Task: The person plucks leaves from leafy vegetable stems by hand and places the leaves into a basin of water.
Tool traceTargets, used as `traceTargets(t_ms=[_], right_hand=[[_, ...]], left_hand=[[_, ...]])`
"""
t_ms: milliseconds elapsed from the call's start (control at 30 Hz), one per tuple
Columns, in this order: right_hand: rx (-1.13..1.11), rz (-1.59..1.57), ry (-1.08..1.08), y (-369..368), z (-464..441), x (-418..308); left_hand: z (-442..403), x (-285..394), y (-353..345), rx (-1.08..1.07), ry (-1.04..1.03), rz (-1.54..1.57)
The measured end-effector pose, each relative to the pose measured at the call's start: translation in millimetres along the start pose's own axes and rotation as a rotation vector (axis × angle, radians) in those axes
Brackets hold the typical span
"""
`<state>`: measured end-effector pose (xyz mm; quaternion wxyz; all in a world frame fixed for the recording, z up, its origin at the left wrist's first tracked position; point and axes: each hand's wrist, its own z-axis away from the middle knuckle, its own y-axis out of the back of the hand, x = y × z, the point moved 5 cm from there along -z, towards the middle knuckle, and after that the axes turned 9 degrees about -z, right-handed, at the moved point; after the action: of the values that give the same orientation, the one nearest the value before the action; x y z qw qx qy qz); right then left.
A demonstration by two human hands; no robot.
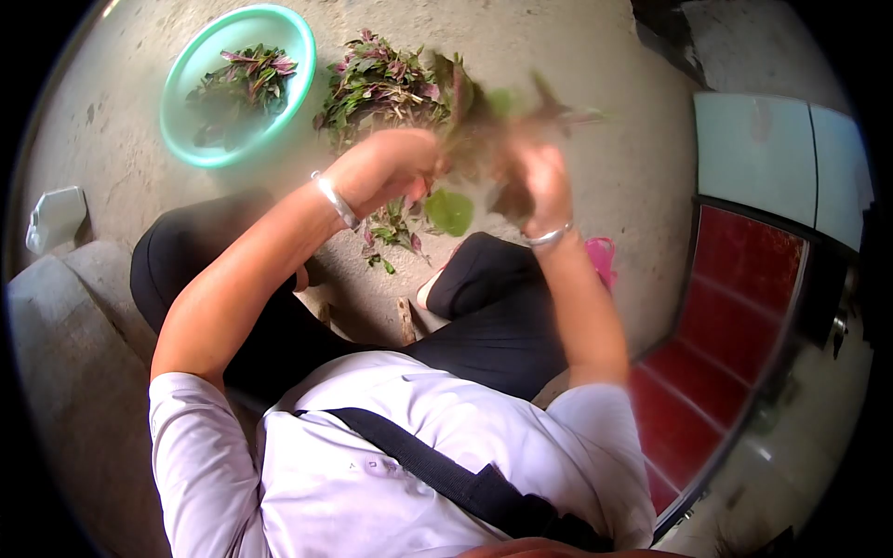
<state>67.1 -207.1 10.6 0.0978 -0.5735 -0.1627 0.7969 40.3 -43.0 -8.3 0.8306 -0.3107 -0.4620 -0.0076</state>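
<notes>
My left hand (395, 172), with a bangle at the wrist, is closed with its fingers curled around the stems of leafy greens. Opposite it, my right hand (539, 181) is smeared by motion but closed against the same bunch of leafy greens (470, 116), whose purple and green leaves spread above and between both hands. A round green leaf (449, 213) hangs below them. Just beyond my left hand, a pile of leafy greens (381, 84) lies on the floor. Smaller loose sprigs (395, 228) are scattered on the ground beneath my hands.
A mint-green plastic basin (175, 121) at the upper left holds some greens (251, 79). A pale plastic container (58, 219) stands at far left. Something pink (602, 260) lies by my right forearm. Red tiles (744, 270) and light cabinet panels (753, 149) border the right side.
</notes>
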Motion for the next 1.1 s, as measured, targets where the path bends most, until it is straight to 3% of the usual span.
traceTargets(t_ms=[33, 167, 300, 433, 667, 1000, 1100], right_hand=[[0.017, -0.162, -0.081, -0.5, -0.5, -6.0], [0.064, -0.059, -0.032, 9.6, -3.4, -13.7], [-0.025, -0.244, -0.054, -2.9, 2.5, -7.8], [0.002, -0.064, 0.012, -9.7, 3.7, -8.5], [-0.072, 0.242, 0.108, -18.1, 6.2, 1.9], [-0.062, 0.344, 0.124, -21.8, 8.7, 7.9], [-0.075, 0.288, 0.084, -24.8, 11.1, 6.6]], left_hand=[[0.0, 0.1, 1.1, 0.064, -0.005, 0.027], [-5.0, 1.2, 22.0, 0.31, -0.076, 0.076], [-4.5, 0.5, 28.1, 0.346, -0.08, 0.078], [-5.4, 0.2, 21.7, 0.257, -0.134, 0.159], [-5.4, 6.7, -2.0, 0.098, -0.123, 0.016], [-9.1, -8.6, -1.4, 0.119, -0.081, -0.135], [-9.6, -6.8, -2.1, 0.112, -0.094, -0.012]])
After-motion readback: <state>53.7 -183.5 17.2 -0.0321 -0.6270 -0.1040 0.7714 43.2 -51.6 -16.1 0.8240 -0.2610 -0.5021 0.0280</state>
